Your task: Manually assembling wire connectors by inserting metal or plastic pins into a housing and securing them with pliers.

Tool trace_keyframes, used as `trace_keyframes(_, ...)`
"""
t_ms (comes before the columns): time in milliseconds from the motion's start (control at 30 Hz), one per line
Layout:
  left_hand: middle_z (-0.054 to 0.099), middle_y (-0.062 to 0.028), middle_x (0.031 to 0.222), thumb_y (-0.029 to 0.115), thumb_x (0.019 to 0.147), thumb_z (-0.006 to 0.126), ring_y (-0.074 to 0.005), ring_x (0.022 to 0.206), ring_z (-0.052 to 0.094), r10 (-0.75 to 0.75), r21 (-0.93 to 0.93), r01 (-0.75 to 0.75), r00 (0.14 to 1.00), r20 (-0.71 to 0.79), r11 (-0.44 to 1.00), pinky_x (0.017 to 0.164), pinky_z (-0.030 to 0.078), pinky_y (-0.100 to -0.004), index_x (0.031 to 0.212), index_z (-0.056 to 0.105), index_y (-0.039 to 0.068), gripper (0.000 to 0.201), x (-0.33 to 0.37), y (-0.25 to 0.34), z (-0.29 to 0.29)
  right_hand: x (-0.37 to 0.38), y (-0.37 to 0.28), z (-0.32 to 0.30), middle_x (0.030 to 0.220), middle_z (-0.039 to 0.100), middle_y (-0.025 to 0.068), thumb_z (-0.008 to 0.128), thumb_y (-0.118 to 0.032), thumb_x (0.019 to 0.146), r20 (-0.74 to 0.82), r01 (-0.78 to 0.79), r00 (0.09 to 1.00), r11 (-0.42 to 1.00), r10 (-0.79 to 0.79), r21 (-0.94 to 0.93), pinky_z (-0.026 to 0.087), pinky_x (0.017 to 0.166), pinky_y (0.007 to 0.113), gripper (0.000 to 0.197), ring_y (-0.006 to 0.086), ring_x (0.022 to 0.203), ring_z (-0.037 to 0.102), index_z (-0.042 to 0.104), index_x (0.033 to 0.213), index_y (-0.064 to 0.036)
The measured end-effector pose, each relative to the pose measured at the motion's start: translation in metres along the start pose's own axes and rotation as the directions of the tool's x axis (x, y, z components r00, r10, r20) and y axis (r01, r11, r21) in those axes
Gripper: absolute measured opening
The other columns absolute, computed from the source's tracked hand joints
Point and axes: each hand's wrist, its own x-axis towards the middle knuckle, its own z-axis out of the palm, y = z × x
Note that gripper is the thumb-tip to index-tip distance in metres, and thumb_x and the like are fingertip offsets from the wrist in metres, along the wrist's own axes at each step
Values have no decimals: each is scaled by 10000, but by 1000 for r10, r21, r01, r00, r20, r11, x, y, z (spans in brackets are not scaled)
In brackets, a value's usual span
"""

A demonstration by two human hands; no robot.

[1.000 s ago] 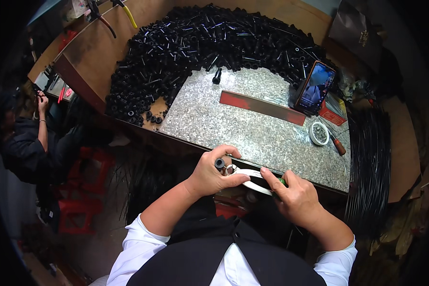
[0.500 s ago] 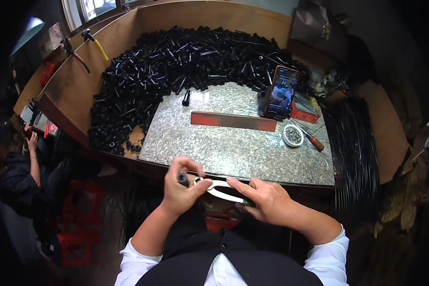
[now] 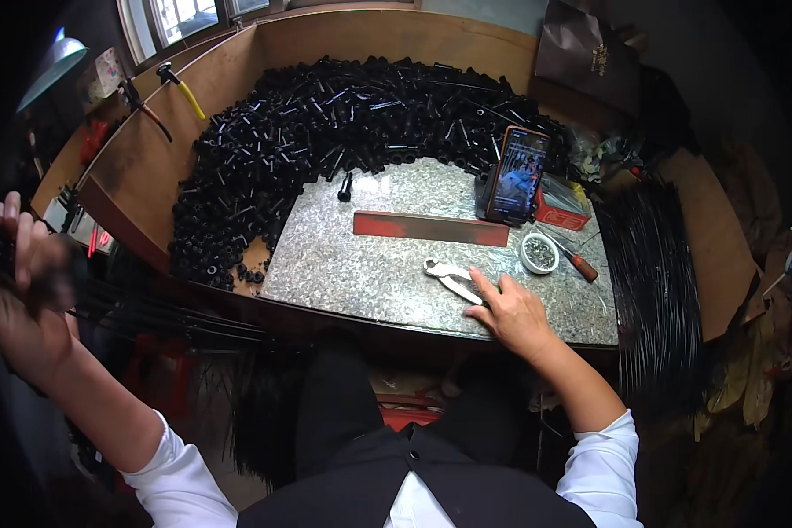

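My left hand [image 3: 31, 290] is stretched far out to the left, raised and partly smeared by motion. Its fingers curl, and thin black cables [image 3: 185, 321] trail from beside it toward my lap. A dark blurred shape at its palm cannot be made out. On the speckled stone slab [image 3: 352, 277], my right hand [image 3: 513, 315] grips the handles of end-cutting pliers [image 3: 453, 280], whose jaws point away to the left. Beyond them lies a long red-and-black flat bar [image 3: 431, 227].
A wooden-walled bin holds a large heap of black tubular parts [image 3: 352, 114]. A propped phone [image 3: 517, 174], a white bowl of small metal bits [image 3: 539, 253] and a screwdriver [image 3: 581, 267] stand right. Black cables [image 3: 660, 264] drape over the right edge. Pliers [image 3: 182, 91] hang on the left wall.
My left hand has swung from the pliers at the slab's front edge to the far left, with cables now trailing. The pliers have moved forward onto the slab with my right hand.
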Motion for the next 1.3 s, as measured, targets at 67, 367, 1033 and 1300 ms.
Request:
trace_keyframes(67, 370, 1, 637, 240, 996, 423, -77, 624, 377, -105, 78, 106, 994, -18, 991, 807, 426, -252, 1048, 443, 26, 222, 4, 14, -18, 9, -2, 7, 874, 516, 129, 650, -387, 818, -12, 34, 999, 996, -35, -80, 474, 681, 402, 570, 292, 808, 556, 500, 1325, -174)
trace_keyframes(367, 665, -113, 864, 265, 950, 548, -150, 602, 610, -142, 351, 193, 976, -167, 916, 616, 487, -254, 908, 634, -6, 287, -61, -47, -69, -2, -11, 2, 1188, 494, 182, 683, -141, 795, -156, 133, 976, 984, -151, -121, 391, 946, 433, 520, 352, 1119, 481, 528, 1288, -83)
trace_keyframes(1033, 549, -301, 1209, 222, 900, 595, -396, 1141, 530, -408, 889, 431, 847, -341, 153, 955, 412, -381, 1238, 494, -102, 479, -271, -347, -191, -60, 69, -44, 1008, 564, 140, 688, -228, 780, -210, -275, 952, 925, 224, -261, 447, 808, 407, 312, 313, 969, 523, 606, 1017, -43)
trace_keyframes(1300, 541, -318, 1203, 139, 885, 594, -420, 1134, 527, -410, 868, 353, 891, -197, 349, 972, 403, -391, 1237, 471, -128, 459, -261, -332, -114, -105, 186, -57, 1023, 596, 208, 700, -207, 803, -174, -747, 653, 590, 737, -306, 481, 842, 453, 287, 390, 971, 578, 610, 918, 40)
